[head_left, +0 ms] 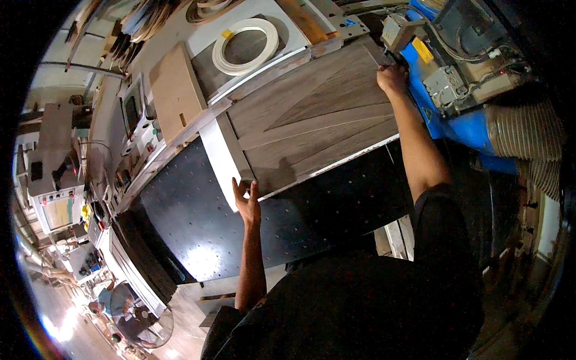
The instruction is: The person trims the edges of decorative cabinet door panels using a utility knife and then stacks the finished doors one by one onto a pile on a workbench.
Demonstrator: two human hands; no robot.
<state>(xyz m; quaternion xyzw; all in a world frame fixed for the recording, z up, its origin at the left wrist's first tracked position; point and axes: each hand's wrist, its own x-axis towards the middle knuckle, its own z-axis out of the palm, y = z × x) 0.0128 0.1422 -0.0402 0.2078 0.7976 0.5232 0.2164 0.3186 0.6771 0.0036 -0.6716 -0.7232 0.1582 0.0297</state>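
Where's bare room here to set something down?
The black table has bare patches left of the white strip, and in front of the panel between left hand and right forearm. It is crowded around the right hand, beside the blue machine, and beyond the table, where the roll and tan board lie.

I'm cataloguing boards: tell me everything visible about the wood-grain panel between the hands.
The wood-grain panel is a long, flat, grey-brown board streaked mostly lengthwise. It lies over the black dotted table; white shows beyond its left end and along its near edge. The left hand touches its near left corner, the right hand its right end.
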